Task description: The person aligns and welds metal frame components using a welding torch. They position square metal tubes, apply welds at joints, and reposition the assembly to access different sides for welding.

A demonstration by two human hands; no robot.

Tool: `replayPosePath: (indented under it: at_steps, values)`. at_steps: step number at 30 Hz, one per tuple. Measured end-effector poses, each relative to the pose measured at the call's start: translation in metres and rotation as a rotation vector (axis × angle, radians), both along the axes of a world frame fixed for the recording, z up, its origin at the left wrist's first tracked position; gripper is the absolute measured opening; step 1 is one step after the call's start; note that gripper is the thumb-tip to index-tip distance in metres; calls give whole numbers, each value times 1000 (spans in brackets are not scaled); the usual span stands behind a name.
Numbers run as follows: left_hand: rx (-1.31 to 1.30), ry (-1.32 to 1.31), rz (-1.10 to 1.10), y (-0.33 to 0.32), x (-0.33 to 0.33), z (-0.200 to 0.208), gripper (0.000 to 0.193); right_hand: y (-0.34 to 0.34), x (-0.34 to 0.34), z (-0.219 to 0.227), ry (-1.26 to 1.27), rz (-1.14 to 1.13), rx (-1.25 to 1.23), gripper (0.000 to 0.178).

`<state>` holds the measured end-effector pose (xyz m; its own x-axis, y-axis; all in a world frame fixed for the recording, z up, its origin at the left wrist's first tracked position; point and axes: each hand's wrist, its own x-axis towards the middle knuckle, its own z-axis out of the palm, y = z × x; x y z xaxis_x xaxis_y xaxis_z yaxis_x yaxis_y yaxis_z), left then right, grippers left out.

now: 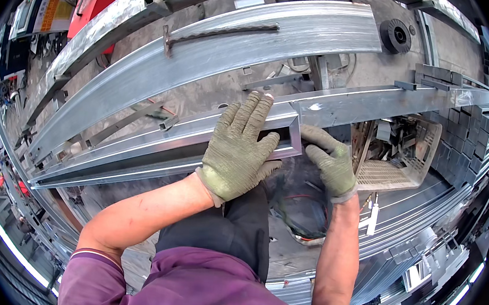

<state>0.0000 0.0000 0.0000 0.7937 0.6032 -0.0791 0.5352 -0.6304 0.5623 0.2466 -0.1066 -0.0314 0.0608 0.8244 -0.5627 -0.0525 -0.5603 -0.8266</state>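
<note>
A long, narrow metal frame (121, 145) lies in front of me, with a short end piece (296, 135) closing its right end at mitred corners. My left hand (236, 151), in a green-grey work glove, rests open across the frame close to that end, fingers stretched away from me. My right hand (332, 167), gloved alike, is at the outer side of the end piece. Its index finger and thumb are apart, with fingertips at or against the metal; no held thing shows. The other right fingers are partly hidden.
Beyond lies a wide steel profile (321, 27) with a hammer (224, 32) on it. A steel beam (372, 106) runs right. Also around are a black spool (396, 36), a beige crate (392, 181) of metal pieces, stacked square tubes (461, 135) and a red box (101, 0).
</note>
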Motion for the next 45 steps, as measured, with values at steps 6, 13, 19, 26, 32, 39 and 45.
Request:
replayPosePath:
  at_steps: [6,13,19,26,32,39,45]
  values:
    - [75,72,-46,-1,21,-2,49,-3,-1,-8,-11,-3,143,45]
    - [98,80,-62,-1,24,0,53,-7,-5,-16,-71,-29,241,44]
    - [113,96,-73,-1,26,1,52,-11,-5,-22,-96,-49,299,45]
    - [106,80,-53,-3,29,0,53,-19,-6,-28,-114,-57,337,47]
    - [88,0,-52,0,11,0,78,-18,-2,-26,70,-113,231,64]
    - [88,-12,-35,-1,-15,-8,79,-14,-5,-30,124,-154,193,58]
    - [72,-106,-2,3,-17,-11,75,-9,-4,-17,152,-129,102,65]
